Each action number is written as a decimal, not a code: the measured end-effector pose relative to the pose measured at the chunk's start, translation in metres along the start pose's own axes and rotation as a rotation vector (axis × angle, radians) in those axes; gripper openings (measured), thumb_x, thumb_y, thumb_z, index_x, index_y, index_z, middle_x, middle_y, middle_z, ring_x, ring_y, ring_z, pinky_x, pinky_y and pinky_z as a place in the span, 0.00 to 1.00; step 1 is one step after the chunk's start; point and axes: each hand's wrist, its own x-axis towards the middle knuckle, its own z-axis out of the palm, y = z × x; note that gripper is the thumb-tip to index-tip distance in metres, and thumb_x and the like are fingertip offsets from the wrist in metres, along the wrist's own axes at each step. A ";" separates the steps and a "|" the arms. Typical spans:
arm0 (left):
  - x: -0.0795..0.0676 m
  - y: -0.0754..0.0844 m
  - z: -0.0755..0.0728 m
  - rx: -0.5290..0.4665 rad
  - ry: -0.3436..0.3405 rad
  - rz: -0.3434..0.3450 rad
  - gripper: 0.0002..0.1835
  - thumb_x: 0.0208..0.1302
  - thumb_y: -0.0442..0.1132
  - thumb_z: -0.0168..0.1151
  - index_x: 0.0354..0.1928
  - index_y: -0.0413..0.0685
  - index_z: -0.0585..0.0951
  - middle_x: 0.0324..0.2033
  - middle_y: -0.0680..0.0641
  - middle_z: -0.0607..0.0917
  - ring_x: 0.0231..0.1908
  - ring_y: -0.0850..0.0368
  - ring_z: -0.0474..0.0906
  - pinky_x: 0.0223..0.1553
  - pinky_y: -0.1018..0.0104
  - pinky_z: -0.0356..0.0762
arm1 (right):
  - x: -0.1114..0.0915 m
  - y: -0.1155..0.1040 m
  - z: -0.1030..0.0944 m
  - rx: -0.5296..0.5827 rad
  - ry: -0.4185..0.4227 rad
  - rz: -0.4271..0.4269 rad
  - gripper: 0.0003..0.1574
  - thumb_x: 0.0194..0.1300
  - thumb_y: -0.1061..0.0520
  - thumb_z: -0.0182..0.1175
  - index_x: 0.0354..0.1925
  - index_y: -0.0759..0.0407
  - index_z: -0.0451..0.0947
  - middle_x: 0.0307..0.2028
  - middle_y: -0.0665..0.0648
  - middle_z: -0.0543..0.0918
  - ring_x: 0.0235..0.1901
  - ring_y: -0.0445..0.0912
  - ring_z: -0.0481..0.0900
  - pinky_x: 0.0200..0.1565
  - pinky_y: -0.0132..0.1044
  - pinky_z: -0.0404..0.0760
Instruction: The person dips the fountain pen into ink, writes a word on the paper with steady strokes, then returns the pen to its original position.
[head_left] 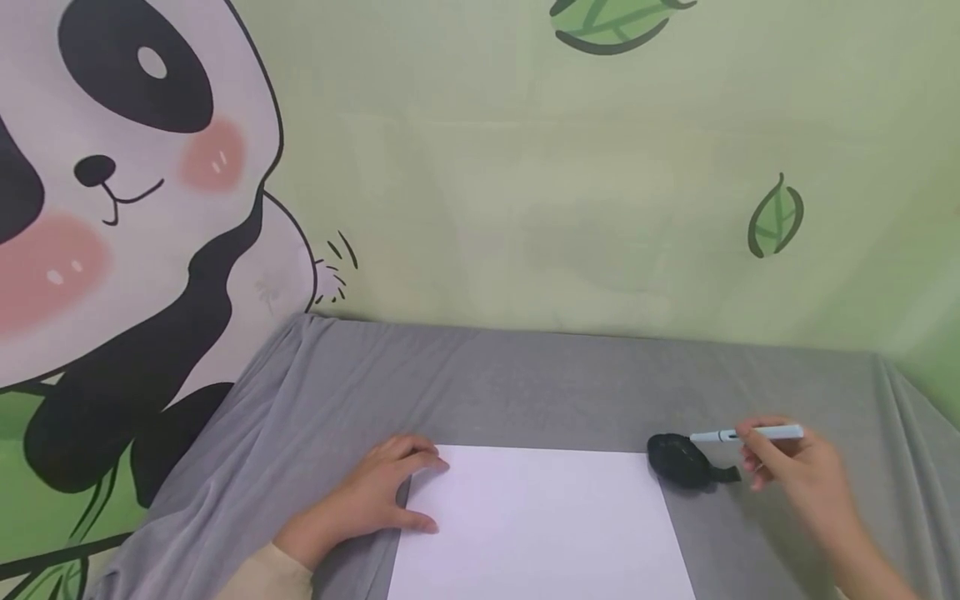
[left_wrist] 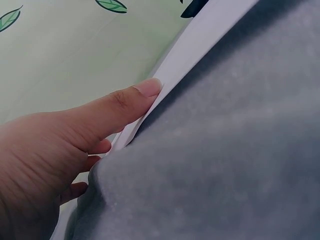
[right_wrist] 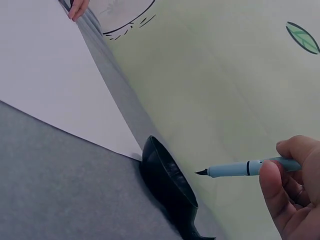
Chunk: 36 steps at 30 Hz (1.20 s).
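A cartoon panda (head_left: 150, 242) and leaves (head_left: 777, 220) decorate the wall (head_left: 480, 192) behind the grey cloth (head_left: 525, 383).

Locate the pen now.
Head view, right side: the pen is pinched in the right hand, its tip near the black scoop at the far right corner of the paper.

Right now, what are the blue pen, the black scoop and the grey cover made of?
Blue pen: probably plastic, smooth and evenly coloured. 
Black scoop: plastic or metal, I can't tell; its inside gleams faintly. 
Grey cover: matte fabric, because it hangs in soft folds.
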 end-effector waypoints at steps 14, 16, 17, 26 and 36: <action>0.001 0.001 0.000 -0.008 -0.001 0.000 0.33 0.42 0.59 0.75 0.52 0.56 0.80 0.52 0.52 0.77 0.56 0.50 0.72 0.57 0.46 0.67 | -0.001 0.011 0.011 0.089 -0.031 0.011 0.18 0.72 0.62 0.50 0.32 0.43 0.82 0.19 0.46 0.83 0.16 0.37 0.80 0.17 0.32 0.76; 0.001 0.001 0.000 -0.015 -0.006 -0.004 0.33 0.42 0.59 0.75 0.52 0.56 0.80 0.53 0.52 0.77 0.56 0.50 0.72 0.57 0.45 0.67 | -0.001 0.013 0.012 0.106 -0.040 0.022 0.18 0.72 0.61 0.50 0.32 0.43 0.81 0.20 0.46 0.84 0.17 0.38 0.81 0.17 0.32 0.76; 0.000 0.001 0.000 -0.016 -0.007 -0.004 0.33 0.42 0.59 0.75 0.52 0.56 0.80 0.53 0.52 0.77 0.56 0.49 0.72 0.57 0.45 0.67 | -0.002 0.014 0.012 0.109 -0.044 0.027 0.18 0.72 0.61 0.49 0.32 0.44 0.81 0.20 0.46 0.84 0.17 0.38 0.81 0.17 0.33 0.77; 0.000 0.001 0.001 -0.008 -0.001 0.002 0.33 0.42 0.59 0.75 0.52 0.56 0.80 0.53 0.52 0.77 0.56 0.49 0.72 0.57 0.45 0.67 | -0.004 0.022 0.016 0.148 -0.086 0.039 0.09 0.70 0.61 0.53 0.34 0.52 0.78 0.21 0.47 0.84 0.19 0.38 0.81 0.18 0.32 0.77; -0.001 0.000 0.002 -0.024 -0.019 -0.014 0.33 0.43 0.60 0.74 0.53 0.57 0.79 0.54 0.53 0.76 0.57 0.50 0.72 0.58 0.45 0.67 | -0.004 0.024 0.019 0.069 -0.074 0.045 0.06 0.69 0.60 0.56 0.34 0.53 0.77 0.21 0.47 0.83 0.19 0.38 0.80 0.18 0.33 0.78</action>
